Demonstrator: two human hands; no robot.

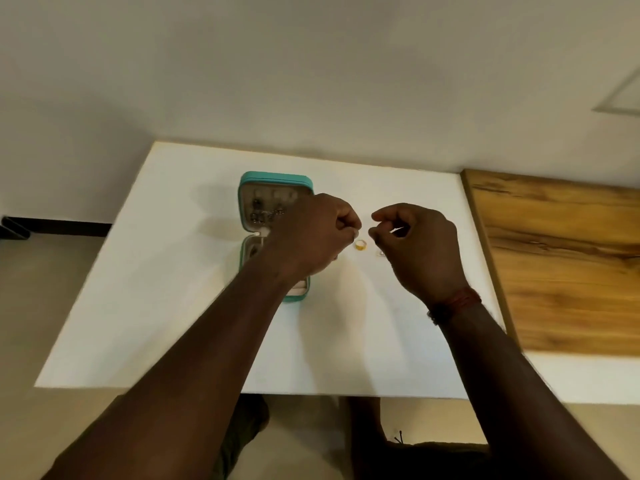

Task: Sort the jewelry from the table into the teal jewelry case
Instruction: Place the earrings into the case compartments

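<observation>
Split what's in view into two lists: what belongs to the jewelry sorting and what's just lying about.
Job: teal jewelry case, open; gold ring on the white table; small silver piece right of it; left hand and right hand, fingers curled, contents unclear.
Just there: wooden panel; red thread on the right wrist.

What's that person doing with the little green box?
A person is sorting jewelry on a white table. The teal jewelry case lies open, with small pieces in its lid. The left hand and right hand hover close together with curled fingers, perhaps on something too tiny to see. A gold ring lies on the table between them, and a small silvery piece lies by the right hand.
</observation>
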